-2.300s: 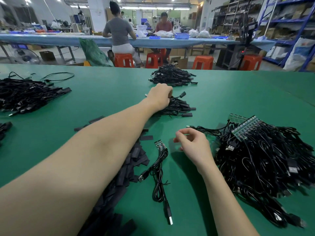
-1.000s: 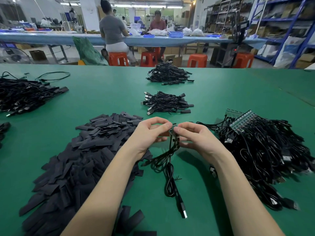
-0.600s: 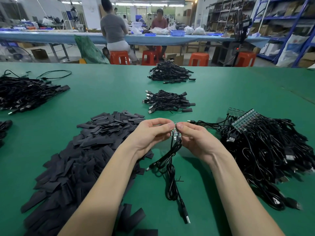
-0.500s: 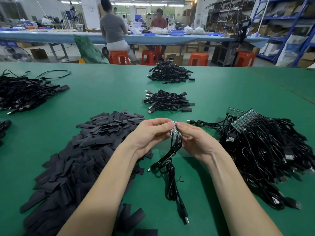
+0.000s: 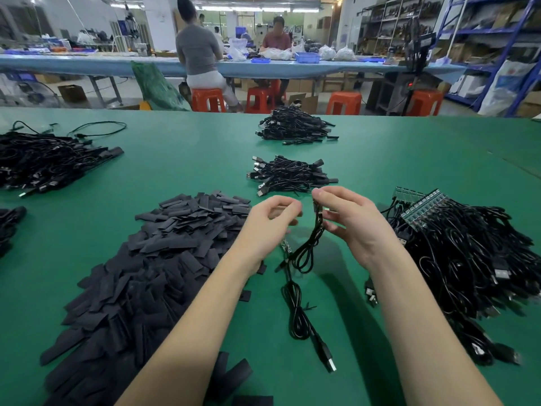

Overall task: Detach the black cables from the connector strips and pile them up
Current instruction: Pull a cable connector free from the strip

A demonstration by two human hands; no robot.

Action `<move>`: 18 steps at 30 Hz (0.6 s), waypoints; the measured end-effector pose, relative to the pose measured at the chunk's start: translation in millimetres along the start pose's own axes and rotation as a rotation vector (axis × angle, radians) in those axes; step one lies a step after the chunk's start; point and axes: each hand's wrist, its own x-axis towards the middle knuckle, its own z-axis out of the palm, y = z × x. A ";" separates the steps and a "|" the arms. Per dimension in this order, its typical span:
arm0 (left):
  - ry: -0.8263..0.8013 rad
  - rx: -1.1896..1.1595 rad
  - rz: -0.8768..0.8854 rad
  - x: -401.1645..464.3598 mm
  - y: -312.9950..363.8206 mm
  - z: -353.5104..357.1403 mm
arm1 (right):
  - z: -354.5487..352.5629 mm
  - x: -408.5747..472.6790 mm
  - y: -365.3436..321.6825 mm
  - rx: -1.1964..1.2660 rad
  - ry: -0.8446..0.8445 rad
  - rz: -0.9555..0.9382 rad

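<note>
Both hands hover just above the green table (image 5: pixel 181 159), near its middle. Her or his right hand (image 5: pixel 348 218) pinches the top end of a black cable (image 5: pixel 307 247) between thumb and forefinger, so the rest hangs free and loops down toward the cloth; what looks like a small connector piece sits in that pinch, though it is too small to be sure. Just left of it, the left hand (image 5: pixel 272 218) has its fingers curled in with thumb meeting fingertips, apart from the cable; whether it holds a snapped-off bit I cannot tell. A second cable (image 5: pixel 298 315) lies on the table below, its USB plug pointing near.

Holding the cable aloft probably keeps it untangled for tossing onto the small cable pile (image 5: pixel 289 175) just beyond the hands. Waiting stock, cables with green connector strips (image 5: pixel 421 206), sits heaped within easy reach to the right. Black flat sleeves (image 5: pixel 152 259) are heaped to the left, kept separate.

No brand, label or legible writing shows anywhere on these things.
</note>
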 end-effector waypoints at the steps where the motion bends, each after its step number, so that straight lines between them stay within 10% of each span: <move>1: -0.067 -0.145 -0.064 -0.9 3.9 5.5 | 1.4 1.1 1.5 0.005 0.057 -0.005; 12: -0.066 -0.135 -0.021 -10.5 5.9 19.8 | 2.0 -2.0 -14.8 -0.224 0.139 -0.064; 18: -0.035 0.102 0.058 -11.6 2.7 29.5 | 44.1 -9.6 -39.0 -0.882 0.038 -0.436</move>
